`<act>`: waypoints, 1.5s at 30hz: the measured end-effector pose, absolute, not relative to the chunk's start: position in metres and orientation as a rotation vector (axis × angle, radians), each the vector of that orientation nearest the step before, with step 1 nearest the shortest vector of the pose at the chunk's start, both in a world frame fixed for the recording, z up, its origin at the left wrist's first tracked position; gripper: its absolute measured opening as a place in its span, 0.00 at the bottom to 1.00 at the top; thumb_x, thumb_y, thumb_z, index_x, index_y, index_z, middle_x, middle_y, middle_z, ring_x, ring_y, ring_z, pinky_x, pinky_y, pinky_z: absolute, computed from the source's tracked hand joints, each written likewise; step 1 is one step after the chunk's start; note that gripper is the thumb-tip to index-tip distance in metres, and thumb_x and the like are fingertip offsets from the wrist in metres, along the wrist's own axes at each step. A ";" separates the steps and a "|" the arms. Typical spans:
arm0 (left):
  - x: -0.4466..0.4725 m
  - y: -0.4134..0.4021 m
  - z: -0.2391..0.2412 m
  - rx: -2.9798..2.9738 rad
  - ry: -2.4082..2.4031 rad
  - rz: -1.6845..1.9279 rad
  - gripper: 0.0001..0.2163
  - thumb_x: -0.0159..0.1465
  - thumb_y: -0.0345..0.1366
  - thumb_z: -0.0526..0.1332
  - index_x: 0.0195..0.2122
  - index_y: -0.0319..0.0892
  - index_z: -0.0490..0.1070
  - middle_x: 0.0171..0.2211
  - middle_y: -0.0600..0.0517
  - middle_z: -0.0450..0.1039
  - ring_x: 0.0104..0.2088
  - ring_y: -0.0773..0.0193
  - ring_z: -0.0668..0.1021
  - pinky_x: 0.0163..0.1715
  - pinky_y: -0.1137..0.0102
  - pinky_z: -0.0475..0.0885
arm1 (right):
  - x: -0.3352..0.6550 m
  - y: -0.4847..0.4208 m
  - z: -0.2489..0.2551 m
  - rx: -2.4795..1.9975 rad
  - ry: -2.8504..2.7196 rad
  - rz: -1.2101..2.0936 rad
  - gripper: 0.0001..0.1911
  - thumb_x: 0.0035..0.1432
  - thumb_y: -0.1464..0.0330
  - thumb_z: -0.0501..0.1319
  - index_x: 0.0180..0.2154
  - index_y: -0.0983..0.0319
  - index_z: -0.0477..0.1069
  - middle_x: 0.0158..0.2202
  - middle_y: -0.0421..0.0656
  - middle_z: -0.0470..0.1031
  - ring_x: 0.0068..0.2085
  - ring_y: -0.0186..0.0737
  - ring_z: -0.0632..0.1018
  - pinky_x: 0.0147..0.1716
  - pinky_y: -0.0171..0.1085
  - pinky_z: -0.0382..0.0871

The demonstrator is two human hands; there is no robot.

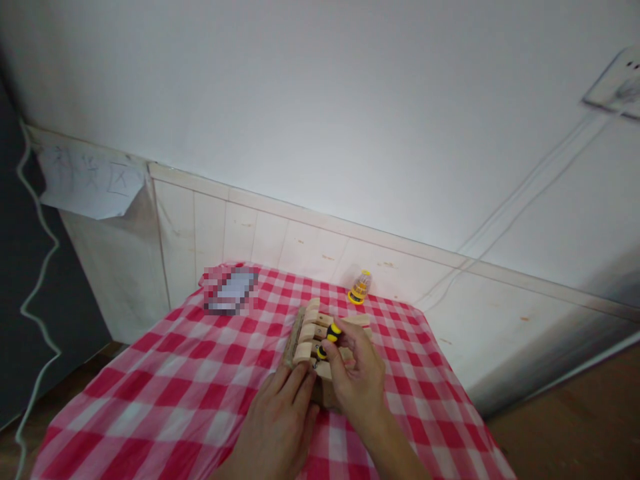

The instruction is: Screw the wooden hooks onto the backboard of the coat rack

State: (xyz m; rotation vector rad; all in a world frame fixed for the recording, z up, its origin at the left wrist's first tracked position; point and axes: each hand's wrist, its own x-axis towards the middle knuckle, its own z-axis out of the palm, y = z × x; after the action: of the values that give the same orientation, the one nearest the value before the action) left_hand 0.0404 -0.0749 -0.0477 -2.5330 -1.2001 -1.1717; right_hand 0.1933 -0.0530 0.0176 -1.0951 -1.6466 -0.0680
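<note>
A wooden slatted piece (pixel 311 337) lies on the red-and-white checked tablecloth (pixel 180 387). My left hand (pixel 280 420) rests flat on its near end, fingers stretched out and pressing it down. My right hand (pixel 353 383) is closed around a small black-and-yellow screwdriver (pixel 330 339), whose tip points down at the wood beside my left fingertips.
A yellow-capped clear case of screwdriver bits (pixel 360 287) stands at the table's far edge by the wall. A blurred flat object (pixel 231 291) lies at the far left corner. A white cable (pixel 35 293) hangs at the left. A wall socket (pixel 617 83) sits upper right.
</note>
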 end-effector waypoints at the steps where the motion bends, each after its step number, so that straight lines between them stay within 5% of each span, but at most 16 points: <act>1: 0.041 -0.075 -0.048 -2.532 -1.203 -1.173 0.16 0.66 0.27 0.56 0.53 0.38 0.74 0.53 0.42 0.79 0.51 0.48 0.80 0.49 0.53 0.81 | 0.193 -0.053 0.018 -1.096 -1.644 -0.080 0.18 0.66 0.72 0.63 0.56 0.56 0.72 0.47 0.47 0.82 0.46 0.46 0.84 0.46 0.45 0.83; 18: 0.040 -0.075 -0.048 -2.533 -1.196 -1.192 0.17 0.65 0.27 0.57 0.54 0.38 0.73 0.54 0.43 0.79 0.52 0.48 0.80 0.50 0.54 0.81 | 0.197 -0.047 0.006 -1.131 -1.598 0.069 0.18 0.67 0.70 0.62 0.57 0.57 0.71 0.49 0.50 0.81 0.49 0.46 0.85 0.45 0.45 0.84; 31: 0.040 -0.075 -0.047 -2.521 -1.185 -1.158 0.16 0.66 0.28 0.56 0.54 0.38 0.73 0.54 0.43 0.80 0.51 0.49 0.81 0.49 0.55 0.82 | 0.195 -0.050 0.018 -1.076 -1.644 -0.155 0.15 0.64 0.72 0.65 0.53 0.57 0.73 0.46 0.46 0.82 0.46 0.44 0.84 0.45 0.43 0.83; 37: 0.041 -0.075 -0.052 -2.503 -1.208 -1.210 0.16 0.66 0.28 0.56 0.54 0.38 0.74 0.54 0.44 0.79 0.52 0.48 0.80 0.51 0.54 0.81 | 0.197 -0.054 0.019 -1.059 -1.717 -0.120 0.19 0.67 0.74 0.58 0.58 0.58 0.69 0.53 0.50 0.79 0.54 0.47 0.82 0.52 0.47 0.81; 45: 0.040 -0.075 -0.049 -2.547 -1.221 -1.214 0.16 0.66 0.27 0.56 0.53 0.39 0.74 0.54 0.43 0.79 0.52 0.48 0.80 0.50 0.53 0.80 | 0.198 -0.051 0.013 -1.111 -1.652 -0.053 0.17 0.67 0.72 0.60 0.56 0.55 0.71 0.50 0.47 0.81 0.48 0.45 0.84 0.46 0.44 0.83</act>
State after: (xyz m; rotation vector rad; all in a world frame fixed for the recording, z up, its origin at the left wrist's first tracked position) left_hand 0.0402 -0.0753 -0.0491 -2.5470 -1.2209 -1.2137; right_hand 0.1981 -0.0513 0.0127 -1.1109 -1.6519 -0.0527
